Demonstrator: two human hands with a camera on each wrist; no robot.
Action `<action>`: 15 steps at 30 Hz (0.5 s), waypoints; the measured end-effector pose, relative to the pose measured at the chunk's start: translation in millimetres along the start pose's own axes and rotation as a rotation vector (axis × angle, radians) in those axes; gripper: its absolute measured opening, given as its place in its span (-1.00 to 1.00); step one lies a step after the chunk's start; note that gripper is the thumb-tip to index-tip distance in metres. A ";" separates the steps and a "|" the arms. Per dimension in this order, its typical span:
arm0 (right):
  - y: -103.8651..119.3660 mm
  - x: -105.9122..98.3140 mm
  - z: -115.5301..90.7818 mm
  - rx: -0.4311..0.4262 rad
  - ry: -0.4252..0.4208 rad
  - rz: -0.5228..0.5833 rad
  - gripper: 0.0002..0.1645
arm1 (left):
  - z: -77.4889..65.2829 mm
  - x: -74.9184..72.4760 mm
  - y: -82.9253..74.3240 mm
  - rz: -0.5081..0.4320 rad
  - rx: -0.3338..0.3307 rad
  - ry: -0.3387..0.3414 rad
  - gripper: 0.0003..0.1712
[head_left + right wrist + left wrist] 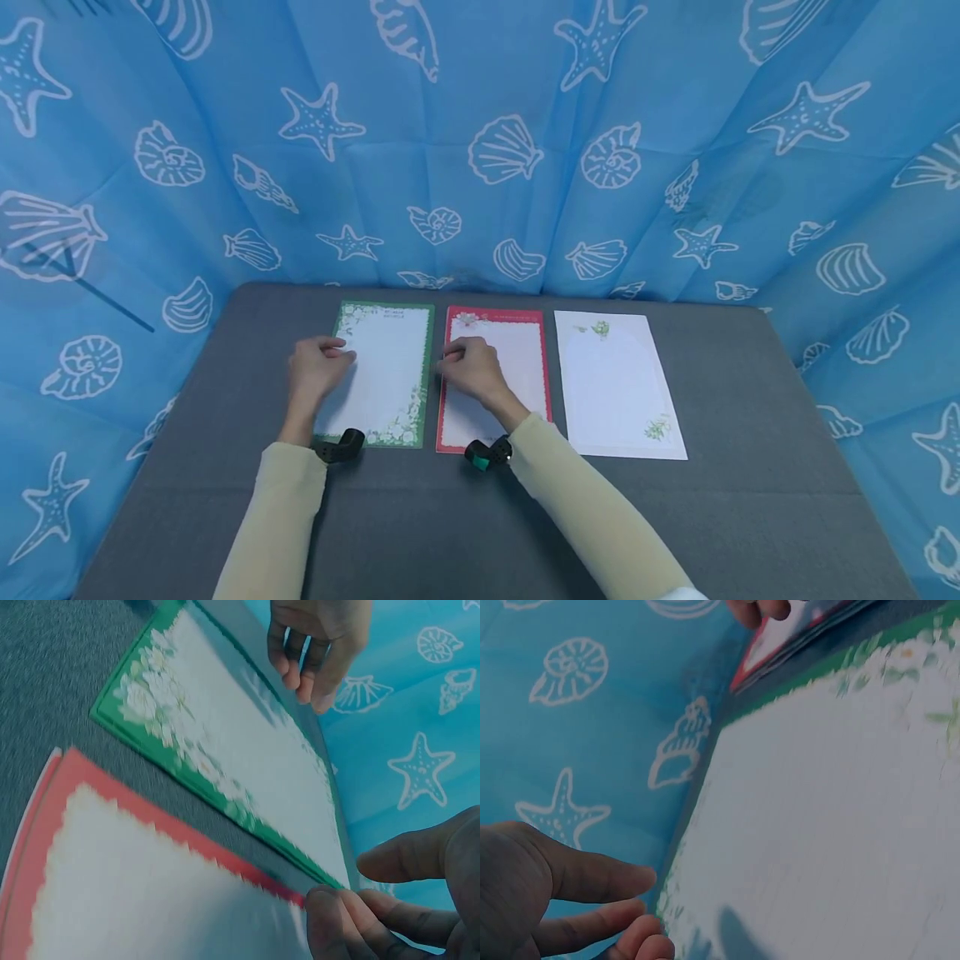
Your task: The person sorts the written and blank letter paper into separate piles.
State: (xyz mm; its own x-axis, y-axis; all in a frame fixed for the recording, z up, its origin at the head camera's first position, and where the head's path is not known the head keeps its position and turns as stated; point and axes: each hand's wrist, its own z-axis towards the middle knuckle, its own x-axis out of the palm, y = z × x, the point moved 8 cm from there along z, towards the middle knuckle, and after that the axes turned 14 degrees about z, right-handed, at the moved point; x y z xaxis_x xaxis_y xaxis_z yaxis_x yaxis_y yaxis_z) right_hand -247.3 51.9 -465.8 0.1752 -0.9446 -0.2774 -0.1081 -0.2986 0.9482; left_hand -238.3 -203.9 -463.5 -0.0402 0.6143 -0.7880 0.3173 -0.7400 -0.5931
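Sleeves (607, 517) lead to relaxed, empty hands (317, 367) by the green-bordered paper (390, 367) and red-bordered paper (519, 362); handle edges lightly.

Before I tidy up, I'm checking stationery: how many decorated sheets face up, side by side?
3: the green-bordered sheet on the left, the red-bordered sheet in the middle, the white sheet on the right. More may be hidden underneath.

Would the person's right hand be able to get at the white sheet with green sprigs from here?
Probably yes: the right hand is over the neighbouring red-bordered sheet, and nothing appears to lie on the white sheet or block the way across.
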 end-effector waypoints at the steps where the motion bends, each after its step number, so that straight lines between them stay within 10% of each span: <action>1: -0.2 -3.4 -0.7 -0.006 -0.003 0.003 -0.71 | -0.1 2.8 -2.3 -0.007 0.013 0.002 -0.57; 15: -13.3 -56.1 -6.9 -0.008 -0.102 0.003 -0.69 | -7.5 44.3 -41.8 -0.066 0.124 0.081 -0.64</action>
State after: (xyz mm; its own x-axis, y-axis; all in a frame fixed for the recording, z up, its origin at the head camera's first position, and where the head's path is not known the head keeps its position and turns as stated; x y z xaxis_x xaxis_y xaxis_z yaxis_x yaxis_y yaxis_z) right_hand -249.0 109.8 -461.7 0.0743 -0.9546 -0.2885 -0.1009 -0.2950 0.9502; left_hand -246.3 -143.7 -472.3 0.0206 0.6788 -0.7340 0.1972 -0.7225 -0.6626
